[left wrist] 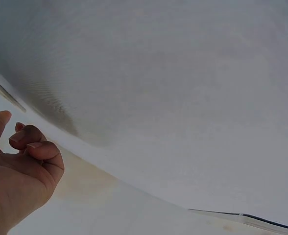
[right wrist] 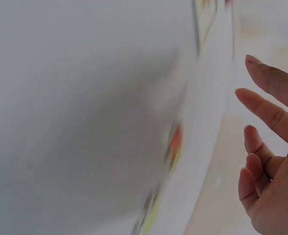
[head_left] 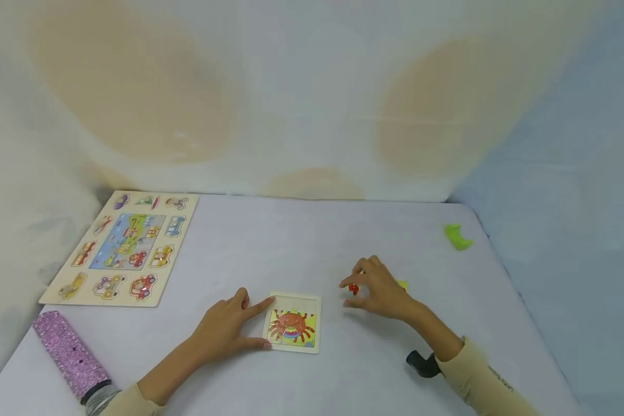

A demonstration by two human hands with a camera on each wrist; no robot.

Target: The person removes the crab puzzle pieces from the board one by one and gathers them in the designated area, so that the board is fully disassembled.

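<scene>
A small square crab jigsaw puzzle [head_left: 292,332] lies flat in a pale frame on the table. Inside the frame, a pale strip shows above the picture. My left hand [head_left: 221,326] touches the puzzle's left corners with an extended index finger and thumb; in the left wrist view its other fingers look curled. My right hand [head_left: 382,292] hovers right of the puzzle, thumb and index finger apart over a red piece [head_left: 353,288], pinching nothing. Beside this hand, a yellow piece [head_left: 403,285] is partly hidden. The right wrist view shows both pieces blurred on the table.
A large vehicle puzzle board [head_left: 127,254] lies at the far left. Nearer me, a glittery pink cylinder [head_left: 73,352] lies by the left forearm. A green curved piece [head_left: 457,237] sits at the back right, and a black object [head_left: 423,364] shows by the right sleeve.
</scene>
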